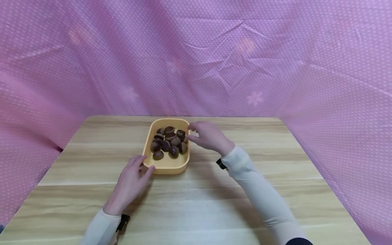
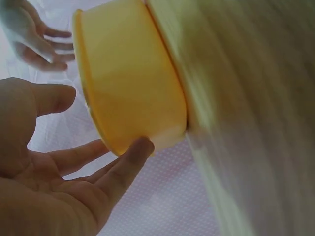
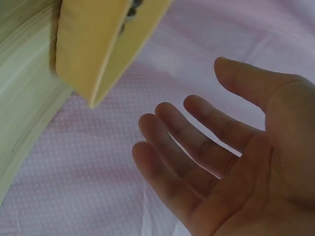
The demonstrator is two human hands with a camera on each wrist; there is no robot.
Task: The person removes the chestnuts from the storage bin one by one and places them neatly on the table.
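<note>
A yellow rectangular box (image 1: pixel 166 163) with rounded corners stands on the table, with several brown chestnuts (image 1: pixel 173 151) lying loose inside it. At the box's near left corner is my left hand (image 1: pixel 130 182), thumb and fingers spread apart. In the left wrist view its fingertips (image 2: pixel 141 147) are right at the box's wall and rim, while the thumb stands off it. My right hand (image 1: pixel 211 136) hovers beside the far right rim. The right wrist view shows its fingers (image 3: pixel 170 152) loosely bent, nothing between them, with a gap to the box.
The light wooden table (image 1: pixel 245 197) reaches to a pink dotted cloth (image 1: pixel 196 68) that hangs behind and at both sides. Both forearms wear white sleeves (image 1: pixel 260 190), with a dark strap at each wrist.
</note>
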